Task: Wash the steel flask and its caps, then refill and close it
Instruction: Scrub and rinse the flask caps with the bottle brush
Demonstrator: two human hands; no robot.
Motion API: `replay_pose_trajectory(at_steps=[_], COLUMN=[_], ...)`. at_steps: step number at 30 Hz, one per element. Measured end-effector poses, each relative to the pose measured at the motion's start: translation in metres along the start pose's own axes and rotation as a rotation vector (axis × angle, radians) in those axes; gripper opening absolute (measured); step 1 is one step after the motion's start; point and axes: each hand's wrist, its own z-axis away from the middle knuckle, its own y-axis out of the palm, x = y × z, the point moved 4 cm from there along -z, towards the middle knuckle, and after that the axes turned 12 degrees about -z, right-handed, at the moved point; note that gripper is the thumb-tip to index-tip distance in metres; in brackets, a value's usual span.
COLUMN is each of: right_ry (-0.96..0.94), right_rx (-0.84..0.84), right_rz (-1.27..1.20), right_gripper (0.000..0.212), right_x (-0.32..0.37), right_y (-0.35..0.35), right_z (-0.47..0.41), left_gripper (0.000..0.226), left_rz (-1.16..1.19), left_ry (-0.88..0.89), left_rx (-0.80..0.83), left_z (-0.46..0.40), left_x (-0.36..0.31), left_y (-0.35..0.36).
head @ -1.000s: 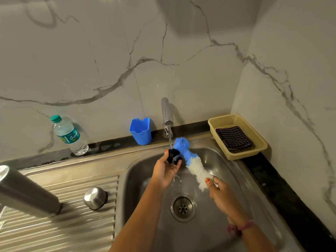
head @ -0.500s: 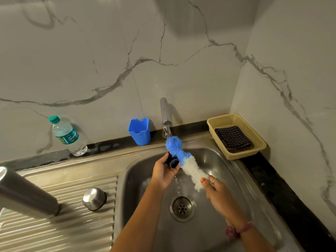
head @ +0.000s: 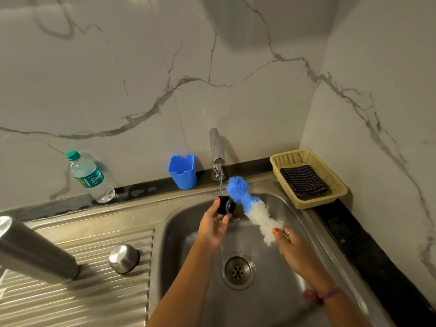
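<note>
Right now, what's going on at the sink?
A person is washing a flask cap. The left hand holds the small black inner cap under the running tap, while the right hand grips a blue and white bottle brush beside it, over the sink. The steel flask and the steel outer cap stand on the drainboard, not yet refilled or closed.

You are standing at a home kitchen sink. A stainless steel sink basin [head: 271,300] with a ribbed draining board [head: 77,300] sits in a black stone worktop [head: 368,246], under a chrome tap [head: 215,149] running water. White marble-veined wall tiles [head: 141,67] back it, and a beige plastic basket [head: 330,175] holds a dark checked cloth [head: 304,180].
</note>
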Motion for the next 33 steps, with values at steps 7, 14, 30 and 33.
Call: replay_pose_trajectory(at_steps=[7, 14, 30, 33], right_ry=[0.042, -0.043, -0.227, -0.265], right_rx=[0.104, 0.000, -0.055, -0.019], right_rz=[0.128, 0.475, 0.623, 0.640], right_gripper=[0.038, 0.040, 0.034, 0.032], right_x=[0.014, 0.035, 0.059, 0.061], right_y=[-0.024, -0.017, 0.020, 0.023], right_z=[0.009, 0.018, 0.014, 0.023], left_gripper=[0.025, 0.054, 0.051, 0.046], left_rz=[-0.056, -0.093, 0.004, 0.008], left_ry=[0.022, 0.089, 0.134, 0.144], left_rx=[-0.045, -0.041, -0.142, -0.163], left_z=[0.003, -0.003, -0.003, -0.006], left_x=[-0.001, 0.003, 0.013, 0.008], left_y=[-0.003, -0.002, -0.005, -0.009])
